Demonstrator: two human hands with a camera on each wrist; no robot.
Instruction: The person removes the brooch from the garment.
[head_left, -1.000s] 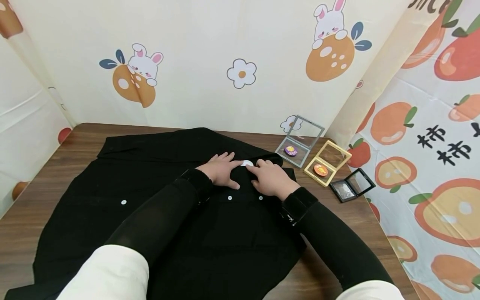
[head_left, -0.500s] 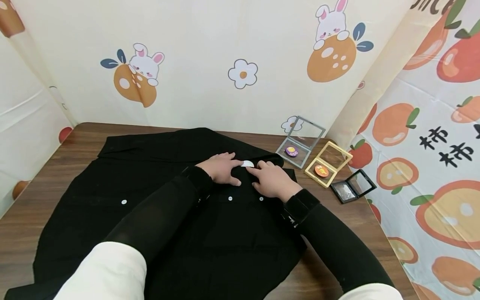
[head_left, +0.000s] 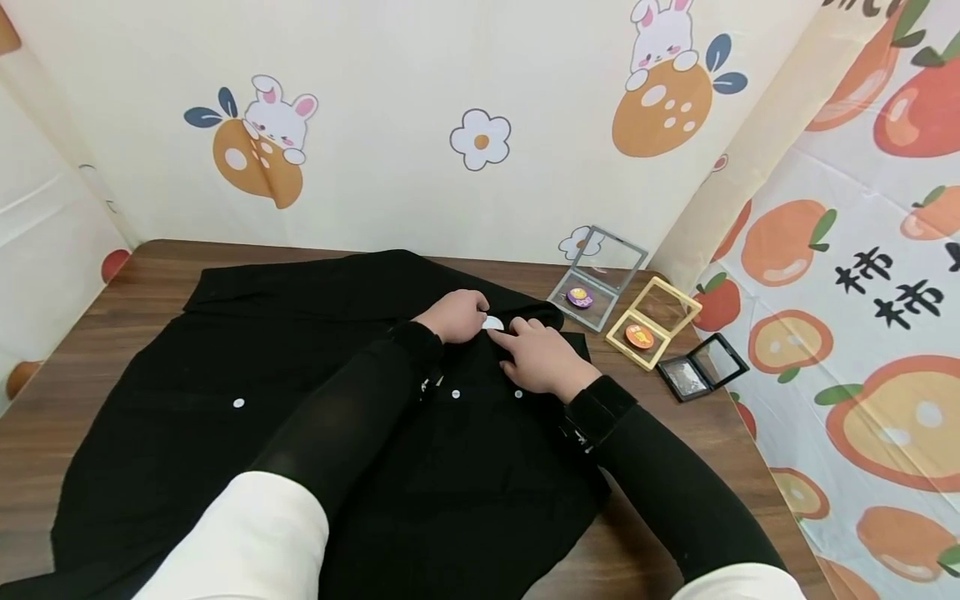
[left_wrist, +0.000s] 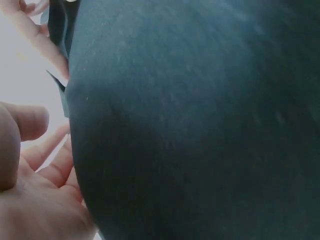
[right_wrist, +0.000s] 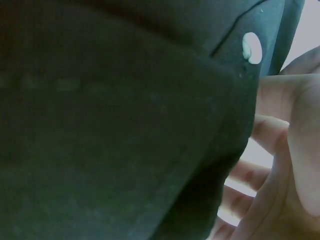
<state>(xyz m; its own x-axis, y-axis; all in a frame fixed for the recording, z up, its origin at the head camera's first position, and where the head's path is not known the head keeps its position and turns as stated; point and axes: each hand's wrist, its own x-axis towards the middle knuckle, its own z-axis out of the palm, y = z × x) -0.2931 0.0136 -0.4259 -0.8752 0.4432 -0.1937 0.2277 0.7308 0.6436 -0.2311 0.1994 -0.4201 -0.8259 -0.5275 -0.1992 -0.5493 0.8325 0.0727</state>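
Note:
A black shirt (head_left: 315, 358) with small white buttons (head_left: 456, 394) lies spread over the table. At its upper middle a white, half-round patch (head_left: 492, 323) shows between the hands; what it is cannot be told. My left hand (head_left: 452, 316) rests at the patch's left side with bent fingers. In the left wrist view, its thumb (left_wrist: 31, 121) stands apart from the fingers. My right hand (head_left: 545, 358) touches the shirt at the patch's right, index finger stretched toward it. Dark cloth fills much of both wrist views and hides the fingertips; a white button (right_wrist: 253, 48) shows in the right one.
Right of the shirt stand three small hinged cases with raised lids: a grey one (head_left: 592, 312) with a purple piece, a yellow one (head_left: 628, 352), with an orange piece, and a black one (head_left: 686, 379). A patterned cloth wall (head_left: 390, 167) rises behind the wooden table (head_left: 82, 350).
My left hand has shifted right and up, closer to the white patch, and its spread fingers are now bent. The right hand keeps its place. The head view has shifted slightly.

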